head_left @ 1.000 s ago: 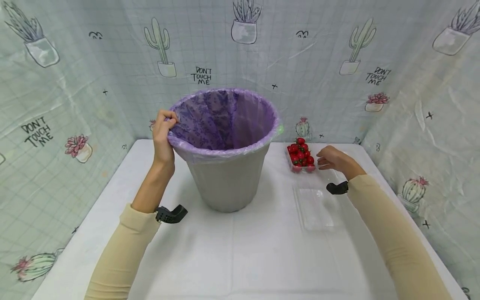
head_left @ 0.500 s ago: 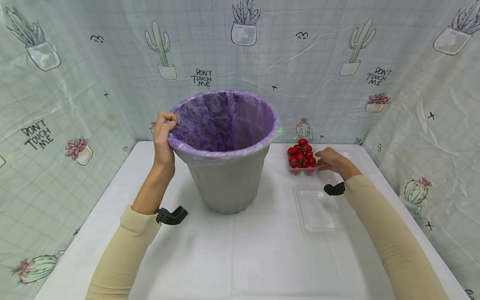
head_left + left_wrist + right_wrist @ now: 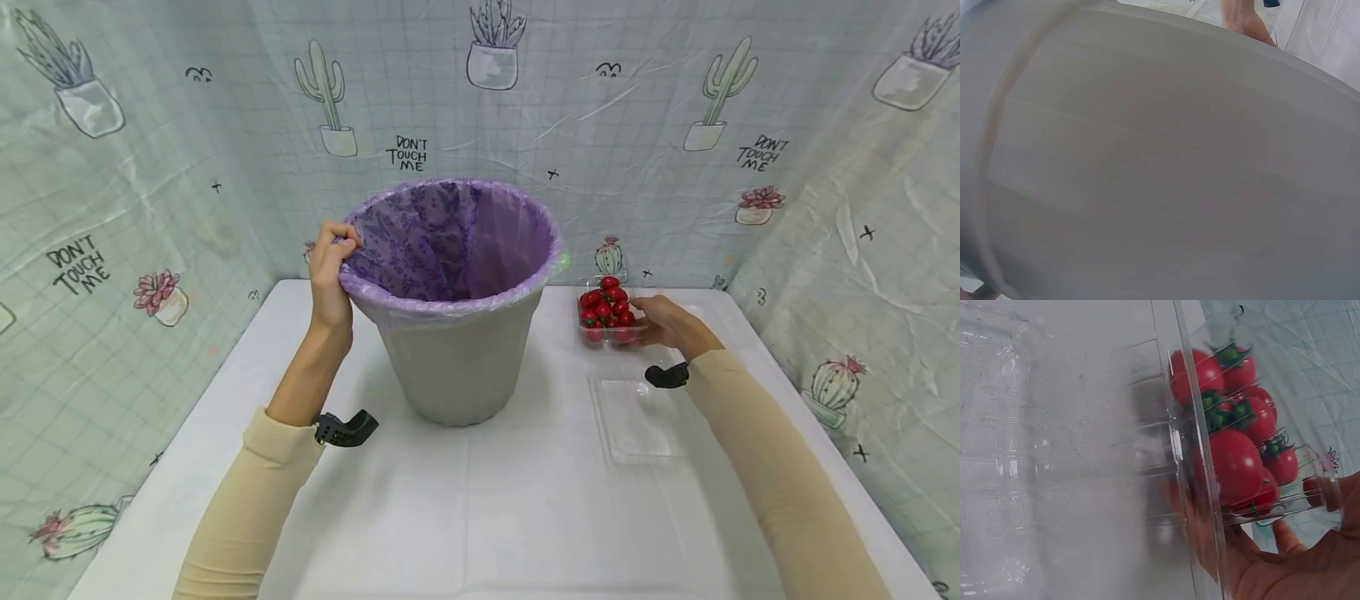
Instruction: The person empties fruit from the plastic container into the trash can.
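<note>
Tomatoes (image 3: 607,304) sit heaped in their clear punnet (image 3: 611,329) near the table's (image 3: 480,517) far right edge, just right of the grey bin (image 3: 453,367); my right hand (image 3: 667,321) curls round the punnet's right side, fingers under it, while my left hand (image 3: 330,271) pinches the purple liner (image 3: 450,242) at the bin's left rim. Piled above the walls, the top ones could roll off if I tilt it; the thin plastic may flex in a one-sided grip; its loose lid (image 3: 633,408) lies nearer me.
</note>
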Available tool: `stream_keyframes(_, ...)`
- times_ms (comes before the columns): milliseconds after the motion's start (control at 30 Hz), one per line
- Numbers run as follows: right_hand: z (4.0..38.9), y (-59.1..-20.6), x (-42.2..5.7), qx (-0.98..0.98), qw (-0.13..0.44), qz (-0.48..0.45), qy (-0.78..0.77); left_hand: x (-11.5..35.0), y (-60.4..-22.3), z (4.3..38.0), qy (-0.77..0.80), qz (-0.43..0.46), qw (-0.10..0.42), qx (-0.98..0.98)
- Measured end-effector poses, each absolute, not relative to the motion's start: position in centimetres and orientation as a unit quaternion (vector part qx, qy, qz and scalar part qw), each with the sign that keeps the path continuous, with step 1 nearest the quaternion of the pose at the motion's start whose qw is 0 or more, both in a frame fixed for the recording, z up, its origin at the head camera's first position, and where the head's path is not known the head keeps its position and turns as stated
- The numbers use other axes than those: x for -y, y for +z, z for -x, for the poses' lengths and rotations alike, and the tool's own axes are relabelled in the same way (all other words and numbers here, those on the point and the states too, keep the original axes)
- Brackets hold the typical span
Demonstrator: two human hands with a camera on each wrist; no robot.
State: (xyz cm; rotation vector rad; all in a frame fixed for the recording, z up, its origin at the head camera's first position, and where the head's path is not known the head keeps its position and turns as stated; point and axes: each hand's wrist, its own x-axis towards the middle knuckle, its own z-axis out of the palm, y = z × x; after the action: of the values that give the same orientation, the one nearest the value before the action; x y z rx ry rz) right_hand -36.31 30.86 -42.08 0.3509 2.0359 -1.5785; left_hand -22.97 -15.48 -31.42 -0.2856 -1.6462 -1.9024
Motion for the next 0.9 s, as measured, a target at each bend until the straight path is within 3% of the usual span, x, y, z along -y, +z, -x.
stream_keyframes(567, 36.95, -42.15, -31.12, -0.670, 0.259, -0.190, -0.669, 15.39, -31.23, 22.98, -0.714, 0.110, 0.301, 0.622)
stream_keyframes(900, 36.99, -42.44, -31.11, -0.636, 0.268, -0.177, -0.702, 15.41, -31.34, 22.83, -0.713, 0.110, 0.301, 0.624)
